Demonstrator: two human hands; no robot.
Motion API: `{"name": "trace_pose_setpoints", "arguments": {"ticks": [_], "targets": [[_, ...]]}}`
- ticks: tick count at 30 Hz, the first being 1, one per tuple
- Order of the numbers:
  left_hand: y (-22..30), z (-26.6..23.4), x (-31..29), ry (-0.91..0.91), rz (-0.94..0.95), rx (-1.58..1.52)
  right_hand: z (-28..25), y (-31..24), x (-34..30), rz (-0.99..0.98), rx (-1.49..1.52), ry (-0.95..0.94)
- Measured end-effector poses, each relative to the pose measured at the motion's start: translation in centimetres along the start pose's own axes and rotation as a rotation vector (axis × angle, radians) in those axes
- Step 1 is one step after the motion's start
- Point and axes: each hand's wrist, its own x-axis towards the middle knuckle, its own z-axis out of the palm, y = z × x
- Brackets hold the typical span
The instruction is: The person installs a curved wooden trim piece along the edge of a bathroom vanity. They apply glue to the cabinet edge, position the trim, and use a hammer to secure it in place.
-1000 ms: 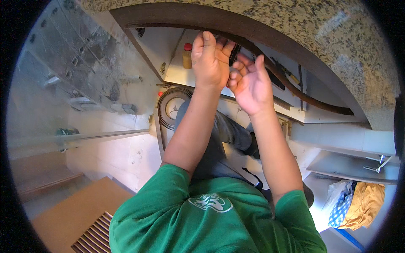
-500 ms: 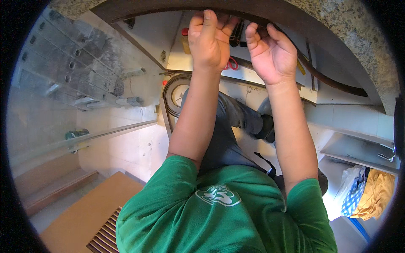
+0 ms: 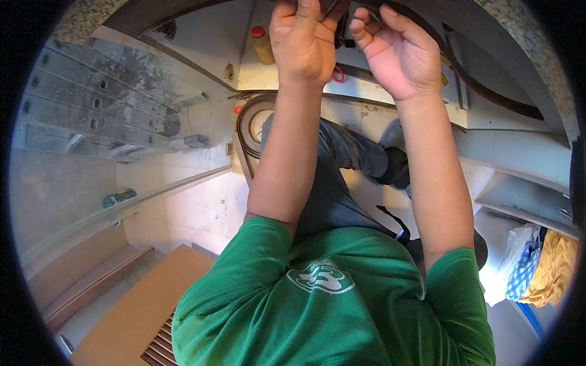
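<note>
Both my arms reach up to the curved dark-brown edge at the top of the view. My left hand point(image 3: 305, 49) is closed at that edge with its palm toward me and thumb raised; its fingertips are partly cut off by the frame. To its right, my right hand point(image 3: 404, 58) has its fingers curled and its thumb bent toward them, closed on a dark brown strip point(image 3: 488, 91). The strip bows along the curved edge, and its end stands free at the right. Where the left fingers meet the strip is cut off.
Below the hands are a yellowish bottle point(image 3: 262, 47) with a red cap, red-handled scissors point(image 3: 338, 74) and a coil of dark strip point(image 3: 247, 125). A speckled stone top point(image 3: 540, 52) overhangs at right. Brown board point(image 3: 134, 305) lies lower left; cloths and bags point(image 3: 552, 268) sit on the right.
The whole view has shifted, so the curved edge and my hands sit higher in the picture. My hands stay at the strip, with little change in their grip.
</note>
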Motion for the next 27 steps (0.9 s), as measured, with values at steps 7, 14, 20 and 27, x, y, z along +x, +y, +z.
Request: {"name": "trace_pose_setpoints", "arguments": {"ticks": [7,14,20,27], "targets": [[-0.4,0.5,0.1,0.056,0.031,-0.010,-0.2,-0.1,0.3,-0.003,-0.012,-0.035],[-0.5,1.0,0.0,0.113,0.034,0.020,0.0,-0.2,0.1,-0.015,-0.016,-0.005],[-0.1,1.6,-0.1,0.090,0.047,0.053,-1.0,-0.5,0.3,-0.036,-0.074,-0.064],[-0.1,1.5,-0.3,0.007,0.068,0.142,-1.5,-0.9,0.8,-0.055,-0.103,-0.160]]}}
